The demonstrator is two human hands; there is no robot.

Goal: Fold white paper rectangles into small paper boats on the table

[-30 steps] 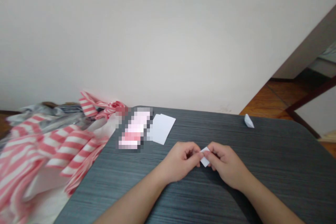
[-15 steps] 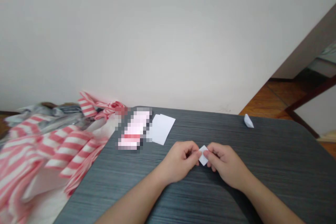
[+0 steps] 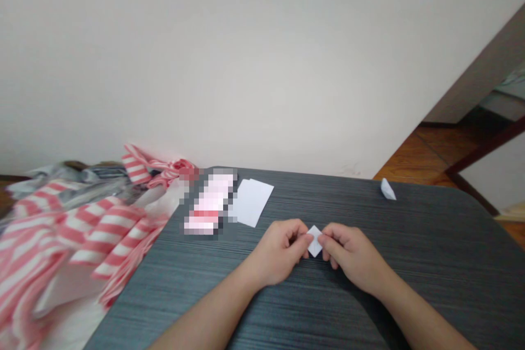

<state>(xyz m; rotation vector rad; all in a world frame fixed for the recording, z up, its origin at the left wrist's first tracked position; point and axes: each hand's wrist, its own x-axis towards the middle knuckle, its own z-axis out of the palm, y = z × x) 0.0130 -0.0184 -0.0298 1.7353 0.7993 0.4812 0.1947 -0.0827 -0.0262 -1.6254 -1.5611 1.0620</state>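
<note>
A small white folded paper piece (image 3: 314,240), diamond-shaped, is pinched between both of my hands just above the dark grey table (image 3: 410,262). My left hand (image 3: 283,249) grips its left corner with curled fingers. My right hand (image 3: 348,254) grips its right corner, fingers closed. Both forearms reach in from the bottom edge.
Flat white paper sheets (image 3: 252,201) lie at the table's far side beside a blurred pink and white item (image 3: 209,202). A small folded white paper figure (image 3: 388,190) sits at the far right. Red and white striped cloth (image 3: 74,235) lies heaped at the left. A white wall stands behind.
The folded paper has turned slightly between my fingers and now shows as a neater diamond. Both hands stay in nearly the same place.
</note>
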